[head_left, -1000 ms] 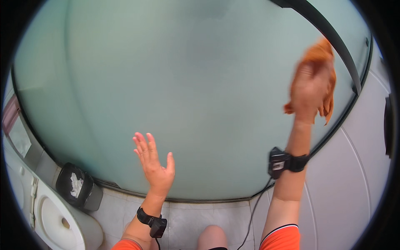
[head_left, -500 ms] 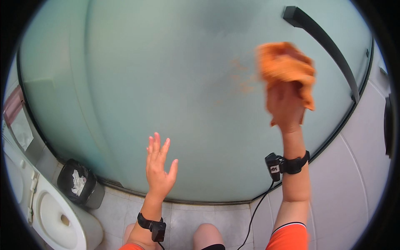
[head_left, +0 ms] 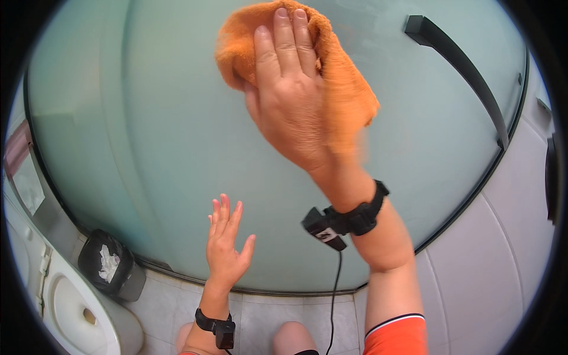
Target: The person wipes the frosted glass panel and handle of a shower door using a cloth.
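My right hand presses an orange cleaning cloth against the upper middle of a frosted, greenish glass shower door. Its fingers point up and lie over the cloth, whose right edge is blurred by motion. Low in front of the glass, my left hand is raised with fingers spread and nothing in it. Whether it touches the glass I cannot tell. Each wrist wears a black strap with a small device.
A curved black handle is fixed at the door's upper right. Below left stand a white toilet with its lid up and a dark bin holding crumpled paper. Tiled wall adjoins on the right; a black cable hangs from my right wrist.
My right hand has swept left and slightly up over the glass with the orange cloth. The orange smudges seen mid-glass no longer show. My left hand has barely moved.
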The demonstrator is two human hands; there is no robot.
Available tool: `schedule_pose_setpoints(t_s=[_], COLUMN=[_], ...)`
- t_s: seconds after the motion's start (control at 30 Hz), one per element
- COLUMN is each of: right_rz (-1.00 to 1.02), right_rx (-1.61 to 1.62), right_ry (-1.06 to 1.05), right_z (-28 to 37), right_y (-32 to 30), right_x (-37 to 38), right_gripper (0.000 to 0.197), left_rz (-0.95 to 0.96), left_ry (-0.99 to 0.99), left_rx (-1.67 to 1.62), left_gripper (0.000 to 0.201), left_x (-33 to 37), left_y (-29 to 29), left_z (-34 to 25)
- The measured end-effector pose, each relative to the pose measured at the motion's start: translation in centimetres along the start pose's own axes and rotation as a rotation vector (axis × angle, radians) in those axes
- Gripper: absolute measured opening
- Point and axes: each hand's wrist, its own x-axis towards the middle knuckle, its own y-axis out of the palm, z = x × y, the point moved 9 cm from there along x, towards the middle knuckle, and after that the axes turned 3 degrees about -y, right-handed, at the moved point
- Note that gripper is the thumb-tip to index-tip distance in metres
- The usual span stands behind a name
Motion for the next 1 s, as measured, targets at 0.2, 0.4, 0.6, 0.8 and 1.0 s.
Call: schedule_pose_setpoints(t_s=[0.2,0.4,0.6,0.8,1.0], right_rz=[0.012,-0.086,0.082,0.301,0.2], right_rx=[-0.069,-0.224,-0.198,0.122,0.121], right_ry=[0.042,0.402,0.186,0.031,-0.026], right_z=[-9.3,-17.3,-16.0,-7.6,-7.1], right_y=[-5.5,-10.1,-8.3,-5.2,-4.3], right_x=[-3.9,-5.3,-4.5,-6.8,-5.2], right_gripper=[0.04,0.026,0.032,0.053,0.055], left_rz=[-0.016,0.001,0.009,-0.006,-0.036], left_ry=[0.02,0.032,0.044,0.029,0.031], left_rx=[0.005,0.022,0.04,0.038,0.041], left_gripper=[0.063,0.067,0.072,0.072,0.07], left_x=[-0.1,-0.1,0.0,-0.1,-0.1], left_y=[0.0,0.1,0.1,-0.1,0.3], left_z=[-0.4,-0.5,-0.7,-0.7,-0.6])
